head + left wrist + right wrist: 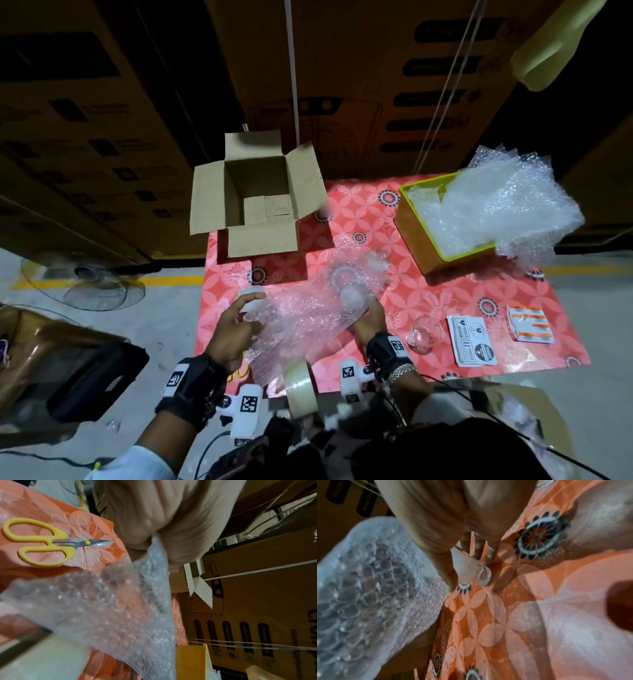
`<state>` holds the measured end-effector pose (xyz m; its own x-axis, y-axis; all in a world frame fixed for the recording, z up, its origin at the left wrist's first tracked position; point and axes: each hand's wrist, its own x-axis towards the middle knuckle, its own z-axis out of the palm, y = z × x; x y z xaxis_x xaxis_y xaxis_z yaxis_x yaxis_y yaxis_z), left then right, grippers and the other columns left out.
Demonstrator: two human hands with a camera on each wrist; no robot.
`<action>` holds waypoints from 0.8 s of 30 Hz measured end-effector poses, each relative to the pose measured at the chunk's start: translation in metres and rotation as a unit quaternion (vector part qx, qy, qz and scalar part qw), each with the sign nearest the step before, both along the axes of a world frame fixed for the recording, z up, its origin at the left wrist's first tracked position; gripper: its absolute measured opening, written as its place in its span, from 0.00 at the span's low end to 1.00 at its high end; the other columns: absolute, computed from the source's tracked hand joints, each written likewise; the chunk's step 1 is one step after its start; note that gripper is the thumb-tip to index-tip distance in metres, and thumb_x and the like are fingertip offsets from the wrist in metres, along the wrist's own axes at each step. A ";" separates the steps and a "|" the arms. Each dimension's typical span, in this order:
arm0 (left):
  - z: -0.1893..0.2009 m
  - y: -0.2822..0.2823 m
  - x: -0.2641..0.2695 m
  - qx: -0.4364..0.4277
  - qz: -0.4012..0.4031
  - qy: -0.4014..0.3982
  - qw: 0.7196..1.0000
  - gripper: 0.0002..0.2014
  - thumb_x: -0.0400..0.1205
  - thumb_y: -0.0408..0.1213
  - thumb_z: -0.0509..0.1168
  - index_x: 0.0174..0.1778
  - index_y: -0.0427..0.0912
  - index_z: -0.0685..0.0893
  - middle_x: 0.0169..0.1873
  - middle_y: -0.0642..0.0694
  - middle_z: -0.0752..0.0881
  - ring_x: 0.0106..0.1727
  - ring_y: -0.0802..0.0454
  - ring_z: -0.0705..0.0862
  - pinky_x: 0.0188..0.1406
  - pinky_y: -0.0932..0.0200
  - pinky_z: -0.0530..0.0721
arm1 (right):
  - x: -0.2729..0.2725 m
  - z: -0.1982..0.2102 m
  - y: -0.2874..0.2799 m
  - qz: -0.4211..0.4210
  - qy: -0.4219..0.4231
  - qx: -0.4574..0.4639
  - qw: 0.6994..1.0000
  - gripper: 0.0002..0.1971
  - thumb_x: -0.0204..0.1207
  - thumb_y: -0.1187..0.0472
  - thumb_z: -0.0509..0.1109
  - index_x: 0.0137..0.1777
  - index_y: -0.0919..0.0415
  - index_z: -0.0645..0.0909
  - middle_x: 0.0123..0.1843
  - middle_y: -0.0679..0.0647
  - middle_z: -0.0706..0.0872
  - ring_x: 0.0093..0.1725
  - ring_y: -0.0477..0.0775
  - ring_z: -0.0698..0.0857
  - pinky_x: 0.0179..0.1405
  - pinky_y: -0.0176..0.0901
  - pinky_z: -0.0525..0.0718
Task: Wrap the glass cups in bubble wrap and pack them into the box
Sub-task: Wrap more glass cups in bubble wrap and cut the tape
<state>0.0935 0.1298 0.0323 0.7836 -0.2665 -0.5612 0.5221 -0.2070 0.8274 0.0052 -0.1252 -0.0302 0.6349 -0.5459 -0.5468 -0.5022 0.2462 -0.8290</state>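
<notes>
Now left hand (236, 329) pinches bubble wrap sheet (305, 308); right hand (371, 318) grips one cup (471, 570).

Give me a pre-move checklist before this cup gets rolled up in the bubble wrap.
1. Glass cup gripped by right hand: ok, thumb and fingers hold it.
2. Bubble wrap sheet held by left hand: ok, its edge is pinched.
3. Cup lying fully on the sheet: cannot tell.
4. Cardboard box open and ready: ok, flaps spread, nothing visible inside.
5. Tape roll within reach: ok, at the near table edge.
6. Second glass cup out of the way: ok, stands apart to the right.
</notes>
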 end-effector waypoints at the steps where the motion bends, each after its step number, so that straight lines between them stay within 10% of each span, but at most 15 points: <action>1: 0.002 -0.004 -0.002 -0.005 0.005 -0.002 1.000 0.33 0.81 0.12 0.60 0.66 0.57 0.88 0.62 0.33 0.84 0.39 0.43 0.77 0.33 0.54 0.75 | 0.006 -0.002 0.000 -0.009 0.001 -0.008 1.000 0.25 0.75 0.61 0.79 0.72 0.51 0.80 0.55 0.53 0.91 0.53 0.58 0.91 0.49 0.56 0.93; 6: 0.015 -0.024 -0.008 -0.025 0.027 -0.028 0.999 0.35 0.80 0.10 0.57 0.69 0.53 0.87 0.56 0.39 0.87 0.30 0.50 0.75 0.28 0.57 0.75 | 0.021 0.002 -0.009 -0.007 -0.003 -0.035 0.999 0.28 0.70 0.59 0.81 0.71 0.48 0.81 0.56 0.50 0.91 0.55 0.56 0.90 0.50 0.57 0.93; 9: 0.017 -0.041 0.004 -0.001 0.056 -0.043 0.998 0.30 0.81 0.10 0.56 0.71 0.42 0.86 0.70 0.40 0.84 0.37 0.51 0.84 0.31 0.55 0.82 | 0.018 0.010 -0.021 0.013 0.027 -0.060 0.998 0.25 0.66 0.70 0.83 0.61 0.58 0.78 0.50 0.53 0.87 0.50 0.57 0.88 0.34 0.43 0.91; 12: 0.009 -0.058 0.016 0.024 0.095 -0.040 0.994 0.28 0.83 0.14 0.57 0.79 0.33 0.78 0.71 0.40 0.82 0.23 0.57 0.75 0.17 0.63 0.73 | 0.007 0.033 -0.029 0.039 0.017 -0.067 0.997 0.28 0.68 0.60 0.86 0.62 0.57 0.75 0.52 0.63 0.84 0.51 0.63 0.87 0.45 0.56 0.93; 14: 0.003 -0.069 0.016 0.032 0.105 -0.039 0.993 0.28 0.83 0.15 0.59 0.81 0.34 0.75 0.72 0.39 0.82 0.23 0.55 0.74 0.17 0.61 0.71 | -0.007 0.055 -0.030 0.077 0.010 -0.080 0.994 0.27 0.73 0.59 0.84 0.65 0.58 0.73 0.57 0.66 0.84 0.52 0.60 0.86 0.41 0.39 0.90; 18: -0.002 -0.084 0.007 0.051 0.127 -0.046 0.990 0.22 0.84 0.15 0.60 0.73 0.37 0.79 0.51 0.38 0.85 0.23 0.53 0.75 0.16 0.63 0.73 | -0.041 0.068 -0.039 0.118 -0.001 -0.039 0.992 0.22 0.71 0.72 0.83 0.59 0.64 0.76 0.46 0.57 0.86 0.38 0.53 0.84 0.27 0.32 0.84; 24: -0.002 -0.092 0.003 0.067 0.210 -0.058 0.974 0.23 0.82 0.13 0.57 0.70 0.35 0.77 0.42 0.34 0.80 0.22 0.54 0.75 0.13 0.66 0.72 | -0.063 0.064 -0.063 0.132 -0.033 -0.056 0.989 0.29 0.65 0.73 0.86 0.64 0.62 0.80 0.55 0.57 0.89 0.46 0.42 0.88 0.40 0.29 0.84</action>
